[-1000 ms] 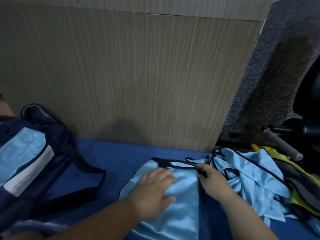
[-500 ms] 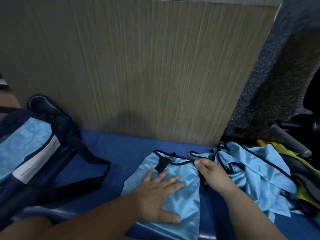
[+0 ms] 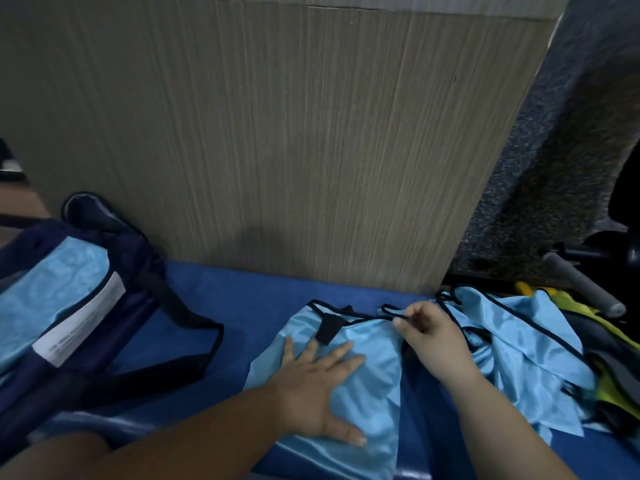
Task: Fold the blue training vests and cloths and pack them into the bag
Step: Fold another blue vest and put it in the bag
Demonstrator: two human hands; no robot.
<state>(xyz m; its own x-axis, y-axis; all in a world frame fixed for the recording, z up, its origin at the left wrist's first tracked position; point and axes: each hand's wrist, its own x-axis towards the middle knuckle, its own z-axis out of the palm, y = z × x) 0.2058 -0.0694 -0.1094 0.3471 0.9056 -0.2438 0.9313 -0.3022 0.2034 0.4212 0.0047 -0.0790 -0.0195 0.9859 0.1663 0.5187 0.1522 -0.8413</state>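
A light blue training vest point(image 3: 372, 386) with black trim lies half folded on the dark blue surface point(image 3: 249, 306) in front of me. My left hand point(image 3: 317, 386) lies flat on it, fingers spread. My right hand point(image 3: 433, 344) pinches the black-trimmed top edge of the vest at its upper right corner. A crumpled pile of more light blue vests point(image 3: 519, 344) sits just right of that hand. At the left stands a navy bag point(image 3: 114, 306), open, with folded light blue cloth point(image 3: 52, 296) and a white label inside it.
A tall wood-grain panel point(image 3: 277, 150) rises directly behind the blue surface. Yellow-green and dark fabric point(image 3: 609, 372) lies at the far right beside a grey-handled bar point(image 3: 581, 285). The bag's black strap point(image 3: 194, 341) trails toward the vest.
My left hand has spread flat and slid lower on the vest. My right hand has shifted slightly along the top trim while still pinching it.
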